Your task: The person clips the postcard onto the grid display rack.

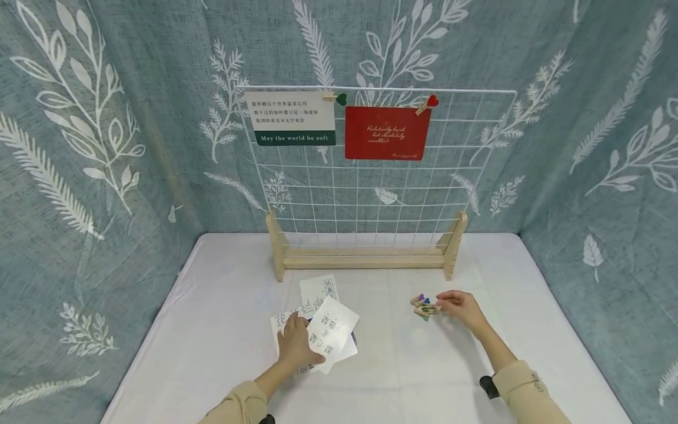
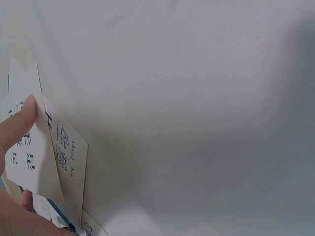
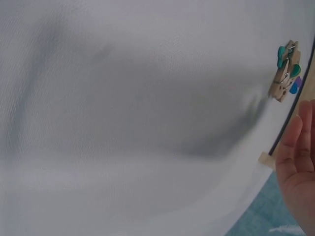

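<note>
My left hand (image 1: pixel 298 347) is over a loose pile of cards on the white table, its thumb (image 2: pixel 22 120) lying on the face of a white card (image 1: pixel 335 327) with dark lettering and its fingers at the other edge. That card sits tilted above the pile. Under it, more lettered cards (image 1: pixel 318 290) fan out, partly covered by the hand. Over to the right, my right hand (image 1: pixel 462 307) reaches beside a small heap of wooden clothespins (image 1: pixel 424 307) with coloured heart ends. Its fingers (image 3: pixel 290 142) are extended and hold nothing; fingertips are close to the heap.
A white wire grid (image 1: pixel 365 194) on a wooden stand (image 1: pixel 365 260) stands at the back. Clothespins fix a white-and-green card (image 1: pixel 291 121) and a red card (image 1: pixel 386 134) to its upper part. Leaf-patterned cloth (image 1: pixel 95 176) surrounds the table (image 1: pixel 222 282).
</note>
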Available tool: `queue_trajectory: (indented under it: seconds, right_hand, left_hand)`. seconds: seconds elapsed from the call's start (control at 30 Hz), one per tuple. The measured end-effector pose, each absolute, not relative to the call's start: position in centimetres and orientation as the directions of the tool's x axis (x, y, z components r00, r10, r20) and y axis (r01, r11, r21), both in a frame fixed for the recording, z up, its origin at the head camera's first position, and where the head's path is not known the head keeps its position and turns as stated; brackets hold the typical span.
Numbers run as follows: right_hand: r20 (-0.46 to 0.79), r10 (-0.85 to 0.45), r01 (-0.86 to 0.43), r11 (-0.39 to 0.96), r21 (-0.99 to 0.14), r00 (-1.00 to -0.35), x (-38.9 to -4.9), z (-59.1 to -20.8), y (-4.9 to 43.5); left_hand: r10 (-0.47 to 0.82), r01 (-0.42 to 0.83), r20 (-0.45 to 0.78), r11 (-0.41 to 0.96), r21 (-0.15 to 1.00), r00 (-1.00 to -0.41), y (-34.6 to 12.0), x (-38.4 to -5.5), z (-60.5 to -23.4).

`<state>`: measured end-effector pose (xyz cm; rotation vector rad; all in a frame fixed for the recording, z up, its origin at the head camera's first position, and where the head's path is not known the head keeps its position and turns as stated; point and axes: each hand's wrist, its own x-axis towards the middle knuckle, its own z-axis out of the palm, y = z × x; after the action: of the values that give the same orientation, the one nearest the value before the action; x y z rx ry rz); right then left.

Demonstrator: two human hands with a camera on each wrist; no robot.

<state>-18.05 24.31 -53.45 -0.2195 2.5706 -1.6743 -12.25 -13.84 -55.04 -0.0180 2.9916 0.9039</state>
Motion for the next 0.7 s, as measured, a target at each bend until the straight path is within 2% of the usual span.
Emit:
queue_trajectory:
  seconds: [0.23,0.43,0.53,0.6,0.7]
  right_hand:
    - [0.072,-0.167,-0.135,0.408,-0.903,-0.983,-18.1,-53.8,24.4]
    - [0.172,-0.248,-0.245,0.306,-0.92,-0.953,-18.8,-55.1,25.1]
    - [0.129,-0.219,-0.203,0.36,-0.911,-0.967,-18.4,-54.1,24.6]
    - [0.057,-0.17,-0.127,0.431,-0.893,-0.984,-17.9,-53.0,24.1]
    - [0.031,-0.145,-0.096,0.463,-0.881,-0.989,-17.8,-52.6,23.9]
  left_hand:
    - [0.013,0.002,-0.014,0.825,0.565,-1.0,-13.6,-12.1,-55.3]
    - [0.009,-0.001,-0.015,0.834,0.552,-1.0,-13.5,-12.0,-54.9]
    - [0.011,-0.001,-0.019,0.837,0.548,-1.0,-13.4,-12.1,-54.8]
    - [0.012,-0.006,-0.029,0.838,0.546,-1.0,-13.3,-12.2,-54.9]
    - [0.018,-0.001,-0.029,0.84,0.543,-0.999,-13.3,-12.1,-55.1]
